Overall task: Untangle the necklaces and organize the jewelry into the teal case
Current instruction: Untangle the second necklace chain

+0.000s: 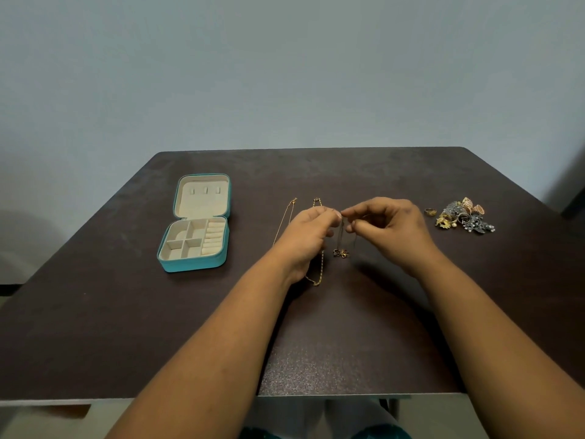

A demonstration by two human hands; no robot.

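I take the teal case (pixel 193 223) as my landmark on the dark table (pixel 95 312): one case, lid laid open, and I see no jewelry in its cream compartments, so I judge none of the sorting done. To its right, both hands meet above the table. My left hand (pixel 308 236) and right hand (pixel 387 231) each pinch a thin dark chain (pixel 340 239) between fingertips, its small pendant dangling just above the surface. Two gold necklaces lie straightened between the case and the hands: a fine one (pixel 285 221) nearer the case and a chunkier one (pixel 319 274) partly under my left wrist. That makes three necklaces. Farthest right of the case sit one ring (pixel 430 211) and one heap of mixed pieces (pixel 465 217), too jumbled to count.
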